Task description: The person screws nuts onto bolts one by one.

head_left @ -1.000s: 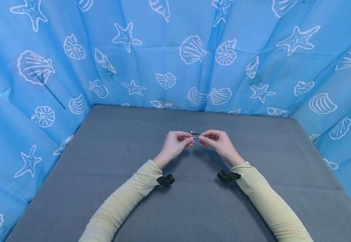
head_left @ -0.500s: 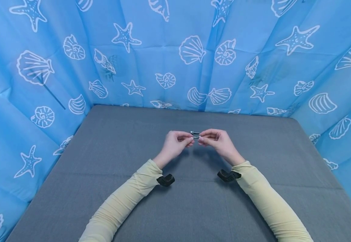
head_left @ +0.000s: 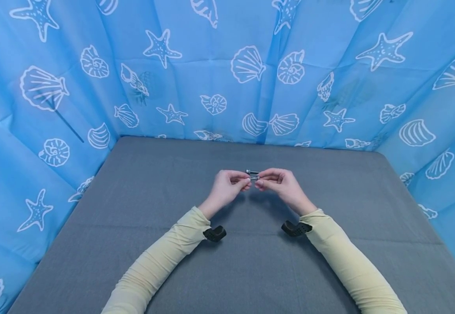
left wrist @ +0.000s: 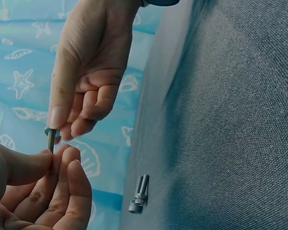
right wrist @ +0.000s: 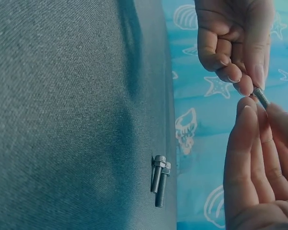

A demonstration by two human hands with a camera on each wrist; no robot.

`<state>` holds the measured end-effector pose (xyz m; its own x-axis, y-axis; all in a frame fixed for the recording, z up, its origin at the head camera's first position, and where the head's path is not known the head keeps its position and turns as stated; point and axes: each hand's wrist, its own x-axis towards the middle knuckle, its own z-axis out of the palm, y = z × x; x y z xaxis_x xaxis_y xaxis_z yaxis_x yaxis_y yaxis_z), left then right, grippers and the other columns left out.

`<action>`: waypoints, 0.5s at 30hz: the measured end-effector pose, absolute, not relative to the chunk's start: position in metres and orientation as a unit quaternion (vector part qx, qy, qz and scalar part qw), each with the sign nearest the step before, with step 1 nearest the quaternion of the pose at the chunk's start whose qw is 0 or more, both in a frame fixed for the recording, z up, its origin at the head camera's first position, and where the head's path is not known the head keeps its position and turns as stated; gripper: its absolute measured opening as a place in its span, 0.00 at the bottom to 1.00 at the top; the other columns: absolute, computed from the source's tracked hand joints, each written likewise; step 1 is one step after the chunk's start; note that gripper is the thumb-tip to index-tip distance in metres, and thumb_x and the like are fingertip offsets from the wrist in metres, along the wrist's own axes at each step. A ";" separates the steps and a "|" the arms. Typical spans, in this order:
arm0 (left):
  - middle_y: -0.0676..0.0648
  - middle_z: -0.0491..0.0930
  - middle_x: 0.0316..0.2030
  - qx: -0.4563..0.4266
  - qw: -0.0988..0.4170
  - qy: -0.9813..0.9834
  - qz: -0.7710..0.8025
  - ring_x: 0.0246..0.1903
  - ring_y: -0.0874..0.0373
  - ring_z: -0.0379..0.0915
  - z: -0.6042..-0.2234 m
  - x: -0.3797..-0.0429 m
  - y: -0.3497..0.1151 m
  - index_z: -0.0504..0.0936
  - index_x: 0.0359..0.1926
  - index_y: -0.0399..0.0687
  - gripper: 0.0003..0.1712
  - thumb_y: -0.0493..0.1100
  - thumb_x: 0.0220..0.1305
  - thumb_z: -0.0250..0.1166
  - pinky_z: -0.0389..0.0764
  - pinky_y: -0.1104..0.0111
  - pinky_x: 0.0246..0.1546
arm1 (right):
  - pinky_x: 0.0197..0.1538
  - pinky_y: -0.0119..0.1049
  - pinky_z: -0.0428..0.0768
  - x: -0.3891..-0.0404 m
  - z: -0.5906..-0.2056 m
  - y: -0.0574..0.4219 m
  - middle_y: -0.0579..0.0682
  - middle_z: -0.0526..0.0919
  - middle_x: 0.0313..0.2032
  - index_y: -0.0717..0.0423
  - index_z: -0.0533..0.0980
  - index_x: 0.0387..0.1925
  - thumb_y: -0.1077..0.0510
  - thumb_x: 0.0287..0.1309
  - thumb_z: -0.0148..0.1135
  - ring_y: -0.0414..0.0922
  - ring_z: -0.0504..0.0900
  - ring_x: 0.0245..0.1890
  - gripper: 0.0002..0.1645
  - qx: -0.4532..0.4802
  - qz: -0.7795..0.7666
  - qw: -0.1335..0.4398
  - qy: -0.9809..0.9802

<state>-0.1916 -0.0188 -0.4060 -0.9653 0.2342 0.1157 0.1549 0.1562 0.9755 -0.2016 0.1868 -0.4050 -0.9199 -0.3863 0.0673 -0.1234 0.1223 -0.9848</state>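
Note:
In the middle of the head view my left hand (head_left: 227,185) pinches a thin metal bolt (left wrist: 51,143) between thumb and index finger. Facing it, my right hand (head_left: 284,187) has its thumb and fingertips at the bolt's other end, round a small nut (left wrist: 50,130). The bolt's threads show between both hands in the right wrist view; its far ends are covered by fingers. On the table just beyond the hands lie two more bolts (right wrist: 159,175), side by side, each with a nut close to its head; the head view partly hides them behind the right fingers.
A grey cloth-covered table (head_left: 172,174) spreads beneath both hands. Blue curtains (head_left: 212,78) with white shell and starfish prints stand along its back and sides. Black wrist devices (head_left: 214,234) sit below both wrists.
The right thumb and fingertips have shifted slightly at the bolt's end, the thumb now lower and the nut more visible. The left hand keeps its pinch in the same place.

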 end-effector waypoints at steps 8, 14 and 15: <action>0.44 0.85 0.31 0.130 0.031 0.759 0.638 0.31 0.58 0.83 -0.406 -0.193 -0.019 0.83 0.43 0.29 0.10 0.33 0.65 0.62 0.84 0.58 0.37 | 0.47 0.58 0.78 -0.202 -0.406 0.184 0.61 0.84 0.38 0.72 0.72 0.51 0.60 0.62 0.62 0.54 0.85 0.39 0.21 -0.177 -0.627 0.109 0.751; 0.44 0.85 0.31 0.125 0.037 0.753 0.645 0.32 0.54 0.84 -0.407 -0.192 -0.020 0.82 0.44 0.28 0.10 0.32 0.65 0.62 0.83 0.54 0.39 | 0.48 0.58 0.76 -0.200 -0.404 0.185 0.64 0.82 0.41 0.76 0.68 0.54 0.65 0.63 0.61 0.52 0.85 0.41 0.23 -0.198 -0.659 0.106 0.718; 0.44 0.85 0.31 0.125 0.038 0.753 0.646 0.33 0.53 0.84 -0.407 -0.192 -0.020 0.82 0.44 0.28 0.10 0.33 0.65 0.62 0.82 0.53 0.40 | 0.48 0.58 0.77 -0.199 -0.404 0.185 0.64 0.82 0.41 0.76 0.69 0.54 0.64 0.63 0.61 0.51 0.85 0.40 0.23 -0.196 -0.659 0.105 0.718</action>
